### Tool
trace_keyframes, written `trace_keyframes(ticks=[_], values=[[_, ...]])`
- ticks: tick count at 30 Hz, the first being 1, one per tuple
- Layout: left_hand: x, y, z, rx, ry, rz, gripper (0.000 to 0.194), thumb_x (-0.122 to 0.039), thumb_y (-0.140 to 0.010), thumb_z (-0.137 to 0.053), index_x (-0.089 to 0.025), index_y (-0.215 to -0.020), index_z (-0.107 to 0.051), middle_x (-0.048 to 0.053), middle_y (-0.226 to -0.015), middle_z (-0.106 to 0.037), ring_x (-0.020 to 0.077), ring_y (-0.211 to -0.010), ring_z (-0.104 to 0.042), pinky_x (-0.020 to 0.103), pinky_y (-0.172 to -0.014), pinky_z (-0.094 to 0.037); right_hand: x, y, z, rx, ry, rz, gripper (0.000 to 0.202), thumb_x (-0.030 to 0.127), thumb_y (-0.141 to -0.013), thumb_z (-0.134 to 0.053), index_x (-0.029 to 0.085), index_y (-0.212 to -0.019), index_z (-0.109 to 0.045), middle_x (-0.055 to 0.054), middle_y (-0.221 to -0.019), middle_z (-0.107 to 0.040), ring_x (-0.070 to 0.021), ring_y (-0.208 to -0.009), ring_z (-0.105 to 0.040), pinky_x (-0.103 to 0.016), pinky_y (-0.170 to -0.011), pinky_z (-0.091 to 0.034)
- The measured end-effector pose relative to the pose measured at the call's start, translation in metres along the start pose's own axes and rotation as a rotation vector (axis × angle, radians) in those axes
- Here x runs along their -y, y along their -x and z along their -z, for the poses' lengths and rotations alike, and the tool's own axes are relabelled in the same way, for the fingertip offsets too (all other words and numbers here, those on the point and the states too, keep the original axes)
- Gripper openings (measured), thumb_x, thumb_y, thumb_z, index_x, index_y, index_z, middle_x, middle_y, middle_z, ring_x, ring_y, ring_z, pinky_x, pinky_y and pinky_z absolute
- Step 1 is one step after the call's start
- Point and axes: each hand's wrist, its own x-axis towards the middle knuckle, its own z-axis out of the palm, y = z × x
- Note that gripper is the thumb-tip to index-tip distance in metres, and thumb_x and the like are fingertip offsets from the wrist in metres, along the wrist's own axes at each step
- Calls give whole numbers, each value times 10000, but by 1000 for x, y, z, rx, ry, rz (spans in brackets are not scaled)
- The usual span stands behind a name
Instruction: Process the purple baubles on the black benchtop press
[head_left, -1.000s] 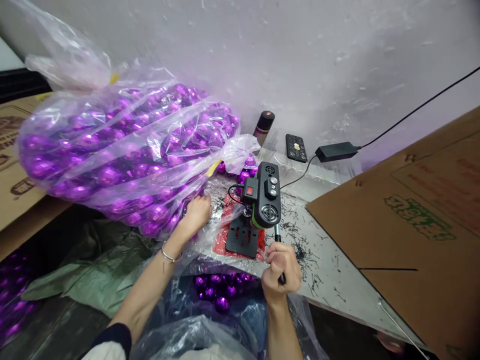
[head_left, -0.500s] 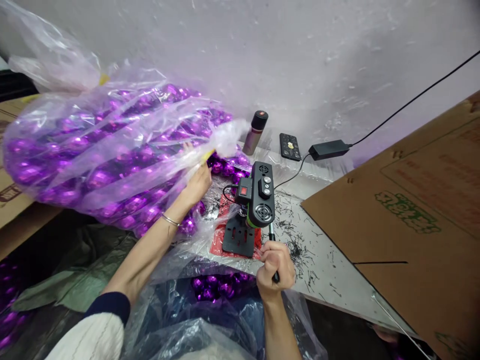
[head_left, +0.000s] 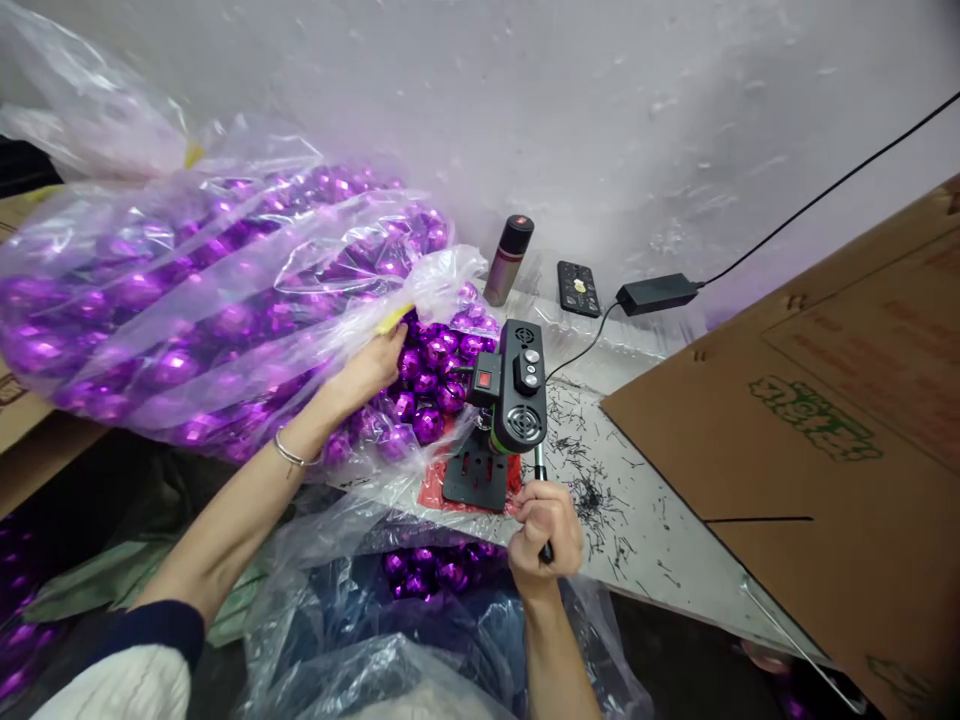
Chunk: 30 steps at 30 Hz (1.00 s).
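My left hand (head_left: 379,362) grips the edge of a large clear plastic bag (head_left: 247,285) beside a strip of yellow tape. Shiny purple faceted balls (head_left: 427,382) fill the bag and show at its mouth, up against a small black machine (head_left: 521,385). This machine has round vent grilles, a red switch and a slotted black base plate (head_left: 475,480) over red plastic. Closed in a fist, my right hand (head_left: 546,530) holds the black-gripped lever (head_left: 541,465) at the machine's near side. More purple balls (head_left: 442,570) lie in clear plastic on my lap.
Behind the machine stand a dark bottle (head_left: 510,260), a phone (head_left: 577,288) and a black power adapter (head_left: 658,294) with its cable. Small black bits (head_left: 589,490) litter the pale tabletop (head_left: 660,560). A large cardboard box (head_left: 825,420) leans in on the right.
My left hand has moved left with the bag's edge, and more purple balls now show at the mouth beside the machine. My right hand stays on the lever.
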Motion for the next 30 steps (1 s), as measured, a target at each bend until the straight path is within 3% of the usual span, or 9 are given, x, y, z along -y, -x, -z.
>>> trace_keyframes(ticks=[3, 6, 11, 15, 18, 21, 23, 27, 30], values=[[-26, 2, -5, 196, -162, -22, 519, -72, -896, -483, -65, -1386, -653, 217, -1352, -742, 331, -1324, -708, 488, -1183, -546, 0, 0, 1, 8, -10, 4, 318, 85, -1038, -465, 219, -759, -536, 19, -676, -568, -128, -648, -599, -267, -596, -457], [-47, 8, -5, 307, -362, 70, 448, -149, -988, -471, -45, -1385, -650, 238, -1264, -759, 369, -1218, -742, 503, -1074, -592, -1, 0, 0, 1, -15, -2, 313, 85, -1034, -473, 221, -761, -541, 21, -680, -568, -129, -650, -603, -267, -593, -450], [-45, 20, -4, 397, -344, 120, 595, -236, -940, -673, -87, -1507, -572, 249, -1389, -701, 393, -1260, -697, 455, -999, -603, -1, 0, 0, 3, -14, -4, 317, 68, -1023, -462, 223, -755, -528, 25, -685, -564, -126, -659, -606, -262, -602, -459], [-39, 32, 11, 229, 79, 198, 655, -433, -917, -770, -148, -1482, -598, 161, -1250, -748, 345, -1125, -726, 444, -988, -584, -1, -1, 0, 17, -10, 0, 317, 53, -1013, -453, 228, -757, -513, 24, -704, -564, -123, -657, -600, -260, -598, -475], [-52, 55, 22, 64, 626, 425, 696, -614, -913, -754, -207, -1460, -614, 77, -1086, -762, 270, -894, -748, 372, -797, -611, -1, -1, 0, 17, -8, -4, 318, 51, -1012, -454, 231, -755, -510, 25, -695, -560, -125, -650, -598, -265, -594, -473], [-75, 91, 21, 24, 1214, 653, 630, -654, -932, -720, -193, -1358, -669, 66, -951, -756, 219, -725, -740, 296, -601, -582, 0, -2, 0, 5, -7, -10, 320, 49, -1012, -455, 231, -756, -520, 22, -687, -567, -132, -650, -601, -277, -593, -457], [-90, 114, 15, 56, 1496, 762, 558, -595, -938, -744, -182, -1308, -689, 85, -973, -779, 222, -769, -766, 293, -626, -613, 0, -3, 0, 0, -4, -7, 318, 52, -1012, -463, 230, -758, -532, 22, -681, -570, -137, -652, -604, -282, -596, -452], [-110, 147, -5, 174, 1748, 895, 580, -434, -929, -789, -230, -1449, -633, 96, -1147, -799, 237, -941, -806, 324, -787, -658, 1, -4, 0, -1, 5, 1, 322, 77, -1027, -462, 226, -750, -533, 25, -674, -567, -132, -647, -603, -276, -597, -451], [-121, 157, -30, 186, 1670, 911, 689, -424, -882, -836, -256, -1503, -590, 90, -1227, -783, 246, -1028, -798, 347, -868, -649, 2, -5, 0, 3, 11, 1, 330, 89, -1040, -451, 222, -746, -524, 26, -680, -574, -121, -651, -605, -266, -603, -453]])
